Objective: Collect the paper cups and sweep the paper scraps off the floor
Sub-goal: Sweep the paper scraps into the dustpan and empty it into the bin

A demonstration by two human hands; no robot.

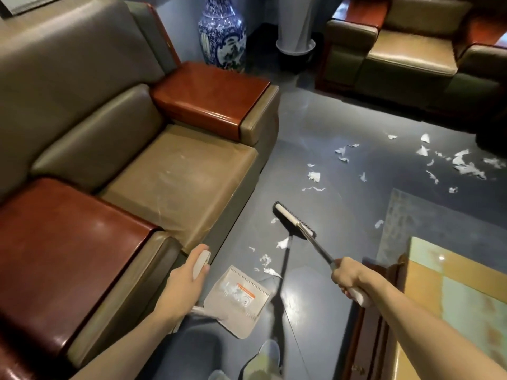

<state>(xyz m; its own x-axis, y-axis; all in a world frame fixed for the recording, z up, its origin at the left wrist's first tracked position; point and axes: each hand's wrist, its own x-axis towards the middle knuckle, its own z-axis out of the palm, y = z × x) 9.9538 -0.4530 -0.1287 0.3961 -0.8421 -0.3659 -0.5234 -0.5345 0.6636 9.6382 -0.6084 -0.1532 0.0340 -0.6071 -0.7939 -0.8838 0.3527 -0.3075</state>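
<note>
My right hand (348, 277) grips the handle of a broom whose black-bristled head (293, 219) rests on the dark floor ahead of me. My left hand (183, 281) holds the white handle of a beige dustpan (238, 300) that sits on the floor by my feet, with some white scraps inside it. A few paper scraps (267, 260) lie between the broom head and the pan. Several more scraps (463, 164) are scattered across the floor at the far right. No paper cup is in view.
A brown leather sofa (175, 171) with red wooden armrests runs along the left. Another sofa (411, 50) stands at the back right. A blue-and-white vase (221, 34) stands in the corner. A wooden table (450, 311) edges the right side. My shoe (270, 352) is near the pan.
</note>
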